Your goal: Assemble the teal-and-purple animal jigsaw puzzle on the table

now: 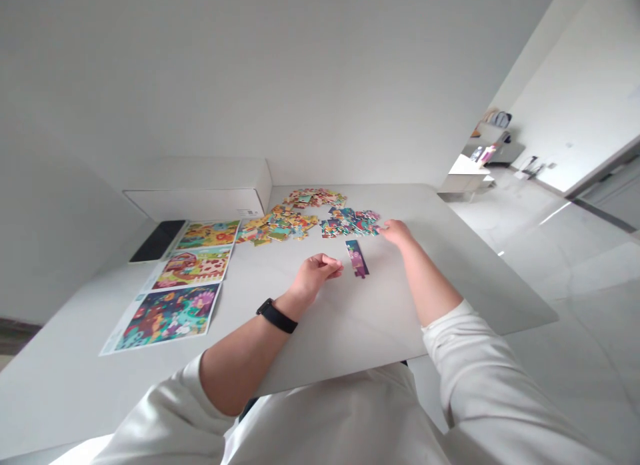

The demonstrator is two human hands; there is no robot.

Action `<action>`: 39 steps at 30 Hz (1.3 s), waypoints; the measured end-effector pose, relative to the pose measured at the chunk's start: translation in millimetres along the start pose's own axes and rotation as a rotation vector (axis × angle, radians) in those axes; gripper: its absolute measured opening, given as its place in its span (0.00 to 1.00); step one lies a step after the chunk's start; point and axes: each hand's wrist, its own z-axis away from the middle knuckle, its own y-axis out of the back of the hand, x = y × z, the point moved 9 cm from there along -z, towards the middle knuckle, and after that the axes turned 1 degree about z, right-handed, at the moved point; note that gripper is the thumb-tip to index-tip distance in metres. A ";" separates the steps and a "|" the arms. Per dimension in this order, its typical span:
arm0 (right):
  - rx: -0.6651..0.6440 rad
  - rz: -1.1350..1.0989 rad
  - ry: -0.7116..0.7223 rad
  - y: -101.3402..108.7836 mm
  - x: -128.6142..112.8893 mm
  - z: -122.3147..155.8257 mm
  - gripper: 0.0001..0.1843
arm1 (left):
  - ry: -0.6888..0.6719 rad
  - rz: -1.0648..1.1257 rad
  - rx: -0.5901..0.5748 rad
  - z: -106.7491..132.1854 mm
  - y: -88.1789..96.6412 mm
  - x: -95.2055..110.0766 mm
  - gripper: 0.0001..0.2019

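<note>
Here, in the head view, one joined puzzle strip [357,258] lies on the table [480,271], just beside the left hand [320,277], at about two o'clock from its fingertips. The strip's long axis runs roughly from eleven to five o'clock. The left hand is the nearer; the right hand [397,233] sits at two o'clock from the strip, its fingertips at the edge of the dark heap [347,223].

The left thumb and fingers look drawn together, though whether they pinch anything cannot be told. The right hand's grip cannot be told either.

Counted from the strip, there are three heaps of loose pieces: the dark one near twelve o'clock, a red heap [315,198] at eleven, a yellow heap [280,225] at ten. The pieces overlap too much to number. Three printed sheets [193,266] and one black slab [157,241] lie towards nine, one white box [195,203] towards ten.
</note>
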 end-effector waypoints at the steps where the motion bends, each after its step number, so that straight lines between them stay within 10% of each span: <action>1: 0.008 0.008 -0.023 -3.7 -0.2 1.0 0.20 | 0.005 0.007 0.005 0.1 0.9 -0.6 0.32; 22: 0.022 -0.226 -0.093 -9.1 40.1 11.4 0.26 | 0.019 0.100 0.029 -0.9 2.0 -5.0 0.23; 30: 0.141 -0.413 0.019 -0.8 30.0 25.2 0.23 | 0.030 0.153 0.082 -1.4 8.2 -0.5 0.23; 39: -0.007 -1.037 0.217 4.6 -14.9 58.0 0.33 | 0.051 0.162 0.067 5.5 -0.7 6.3 0.13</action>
